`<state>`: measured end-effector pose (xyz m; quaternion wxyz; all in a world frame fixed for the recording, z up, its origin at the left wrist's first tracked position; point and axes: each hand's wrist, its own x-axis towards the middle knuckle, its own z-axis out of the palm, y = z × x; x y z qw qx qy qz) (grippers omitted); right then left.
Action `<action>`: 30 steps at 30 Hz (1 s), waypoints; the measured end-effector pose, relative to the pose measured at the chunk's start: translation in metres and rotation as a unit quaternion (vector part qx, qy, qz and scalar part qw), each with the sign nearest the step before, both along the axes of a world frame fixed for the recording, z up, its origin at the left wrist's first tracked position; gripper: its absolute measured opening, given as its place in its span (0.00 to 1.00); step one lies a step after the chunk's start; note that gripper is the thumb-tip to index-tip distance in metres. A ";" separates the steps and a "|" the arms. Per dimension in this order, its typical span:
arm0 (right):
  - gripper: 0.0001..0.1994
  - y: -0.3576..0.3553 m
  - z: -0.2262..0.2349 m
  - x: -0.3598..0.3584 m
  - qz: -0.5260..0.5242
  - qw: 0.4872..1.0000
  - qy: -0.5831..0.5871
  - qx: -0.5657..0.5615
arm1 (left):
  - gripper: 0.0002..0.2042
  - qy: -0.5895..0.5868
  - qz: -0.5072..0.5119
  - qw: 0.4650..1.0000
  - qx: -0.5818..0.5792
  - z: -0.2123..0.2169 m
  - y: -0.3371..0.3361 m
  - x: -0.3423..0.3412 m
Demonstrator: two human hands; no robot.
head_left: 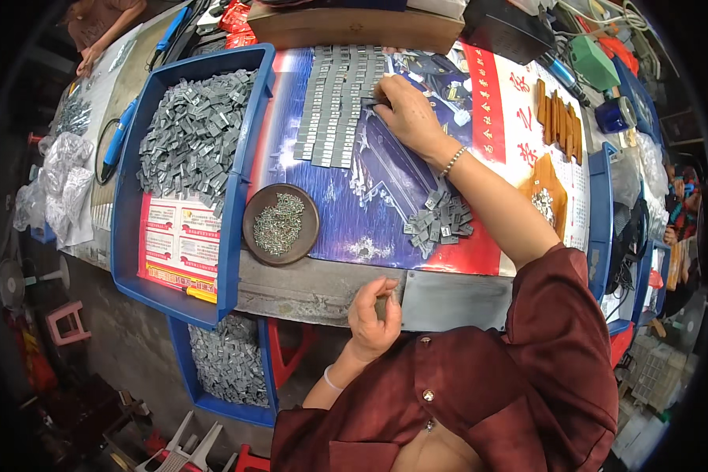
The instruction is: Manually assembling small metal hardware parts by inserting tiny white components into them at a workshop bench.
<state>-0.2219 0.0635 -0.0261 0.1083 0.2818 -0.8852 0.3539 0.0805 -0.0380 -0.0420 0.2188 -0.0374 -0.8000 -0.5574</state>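
Note:
My right hand [407, 112] reaches across the table and rests its fingertips on the right edge of neat rows of small grey metal pieces [340, 102] laid on a blue printed sheet [370, 204]; a piece seems pinched at its fingertips. A loose heap of the same grey pieces [439, 223] lies under my right forearm. My left hand [374, 312] hovers at the table's near edge, thumb and fingers pinched together, apparently on a small part too small to make out. A round brown dish [282, 223] of tiny metal bits sits left of the sheet.
A large blue tray [126, 236] at the left holds a big pile of grey pieces [193, 134]. Another blue bin [228, 362] of pieces sits below the table. Brown sticks [560, 118] lie at the right. Another person's arm [94, 31] works at the far left.

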 end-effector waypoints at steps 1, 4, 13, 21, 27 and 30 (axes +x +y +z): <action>0.07 -0.001 -0.001 -0.001 0.001 1.000 -0.001 0.001 | 0.22 0.002 0.001 1.000 0.000 0.001 0.000 -0.001; 0.10 -0.003 -0.002 -0.002 0.001 0.999 0.004 -0.032 | 0.22 0.005 0.000 1.000 -0.008 0.003 0.000 -0.003; 0.04 0.001 -0.001 -0.005 0.005 1.000 -0.003 -0.014 | 0.21 0.005 -0.005 1.000 -0.025 0.003 -0.002 -0.001; 0.08 0.017 0.012 -0.001 -0.023 0.966 -0.241 -0.096 | 0.20 -0.010 0.001 1.000 0.019 0.000 -0.001 0.001; 0.06 0.031 0.038 0.030 -0.001 0.866 -0.454 -0.207 | 0.19 -0.056 -0.012 0.996 0.069 0.005 -0.004 0.000; 0.07 0.033 0.056 0.061 0.059 0.838 -0.518 -0.159 | 0.18 -0.091 -0.020 0.979 0.184 0.018 -0.005 -0.012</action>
